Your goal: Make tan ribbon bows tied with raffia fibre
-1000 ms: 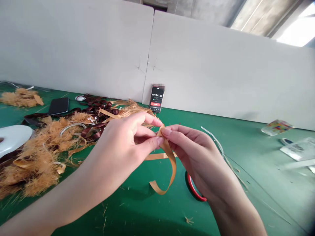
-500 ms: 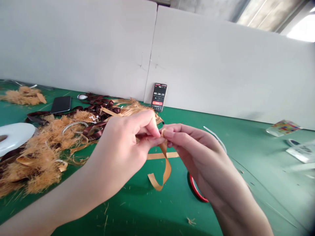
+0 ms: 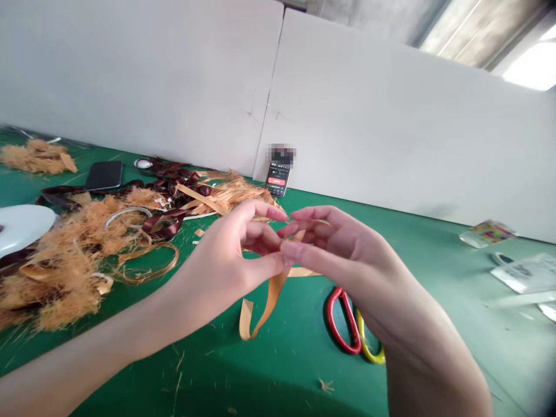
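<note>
1. I am taking the scissors (image 3: 353,324) as my landmark; their red and yellow loops are lying on the green tabletop (image 3: 212,365).
2. The tan ribbon (image 3: 276,292) is hanging from the fingertips, to the left of the scissors, its free end curling upward; its upper part is passing behind the right thumb tip and showing between the hands.
3. The right hand (image 3: 356,249) is pinching the tan ribbon under its thumb, while its index finger is arching well away from that thumb.
4. The left hand (image 3: 230,255) is bringing its thumb tip to the ribbon, its index finger standing wide of it; I cannot tell whether its curled fingers are gripping.
5. A second ribbon strip (image 3: 304,271) is lying beyond the scissors.
</note>
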{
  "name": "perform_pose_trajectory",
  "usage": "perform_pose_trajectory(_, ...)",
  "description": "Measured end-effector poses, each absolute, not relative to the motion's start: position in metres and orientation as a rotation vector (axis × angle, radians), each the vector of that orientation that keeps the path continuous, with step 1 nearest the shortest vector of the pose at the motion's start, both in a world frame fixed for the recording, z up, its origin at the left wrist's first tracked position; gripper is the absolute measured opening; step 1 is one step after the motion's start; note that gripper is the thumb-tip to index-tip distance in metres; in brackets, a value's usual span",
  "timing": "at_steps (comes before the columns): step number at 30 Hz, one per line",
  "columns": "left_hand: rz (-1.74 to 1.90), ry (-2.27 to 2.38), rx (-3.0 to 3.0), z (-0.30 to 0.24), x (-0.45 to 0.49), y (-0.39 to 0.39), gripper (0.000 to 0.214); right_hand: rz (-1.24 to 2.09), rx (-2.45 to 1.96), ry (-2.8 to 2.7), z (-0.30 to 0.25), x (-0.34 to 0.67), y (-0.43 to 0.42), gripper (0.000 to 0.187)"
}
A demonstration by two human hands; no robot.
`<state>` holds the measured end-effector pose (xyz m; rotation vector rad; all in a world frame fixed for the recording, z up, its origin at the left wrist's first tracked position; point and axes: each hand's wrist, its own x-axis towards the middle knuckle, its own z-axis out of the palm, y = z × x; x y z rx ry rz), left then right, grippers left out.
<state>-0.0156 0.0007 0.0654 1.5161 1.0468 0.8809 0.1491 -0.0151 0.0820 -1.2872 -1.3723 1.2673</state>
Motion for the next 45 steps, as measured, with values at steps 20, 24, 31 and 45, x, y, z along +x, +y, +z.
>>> perform_pose_trajectory(20,0.86,1.13,1.487,0.05,-0.018,-0.002,0.028,1.015,-1.455,-1.564,0.084,0.155,-0.014,0.026)
perform_pose_trajectory(24,0.865,1.189,1.488,0.051,-0.02,-0.001,0.03,0.787,-1.449,-1.422,0.088,0.16,-0.014,0.025)
perform_pose_trajectory(31,0.844,1.134,1.459,0.051,-0.019,-0.003,0.026,0.987,-1.443,-1.592,0.085,0.153,-0.014,0.036)
perform_pose_trajectory(45,0.788,1.086,1.389,0.023,-0.02,-0.011,0.014,0.844,-1.529,-1.54,0.072,0.161,-0.013,0.023)
